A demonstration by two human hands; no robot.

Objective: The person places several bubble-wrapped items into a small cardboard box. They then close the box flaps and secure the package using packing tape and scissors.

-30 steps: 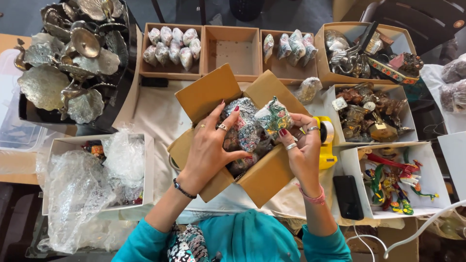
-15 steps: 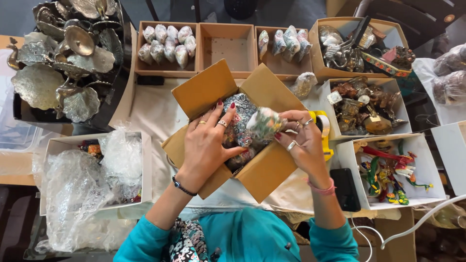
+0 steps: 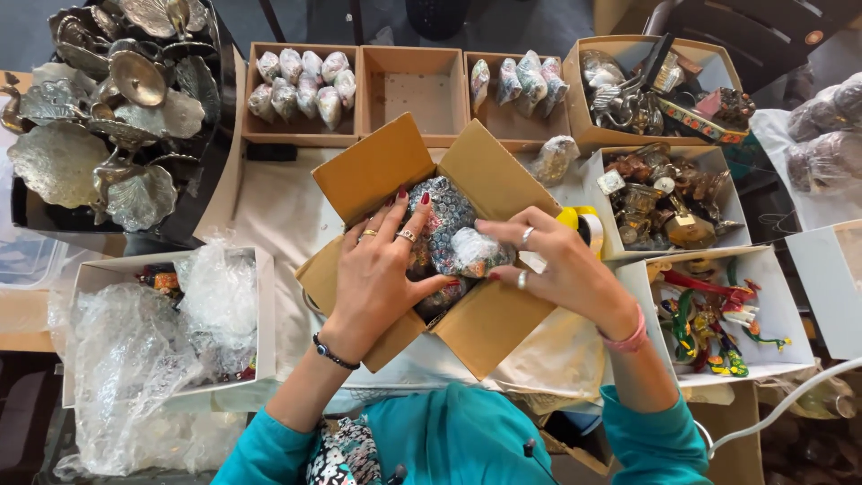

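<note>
At the centre of the cloth-covered worktop (image 3: pixel 269 216) an open cardboard box (image 3: pixel 485 328) is seen already packed with several patterned bubble-wrapped pieces, its flaps not yet folded shut. Inside it, a wrapped ornament (image 3: pixel 476 251) is being pressed down, the left hand (image 3: pixel 382 269) laid flat over the packed pieces with fingers spread, and the right hand (image 3: pixel 557 265) curled around the ornament from three o'clock. More wrapped pieces (image 3: pixel 301 81) remain in the trays at twelve o'clock.
</note>
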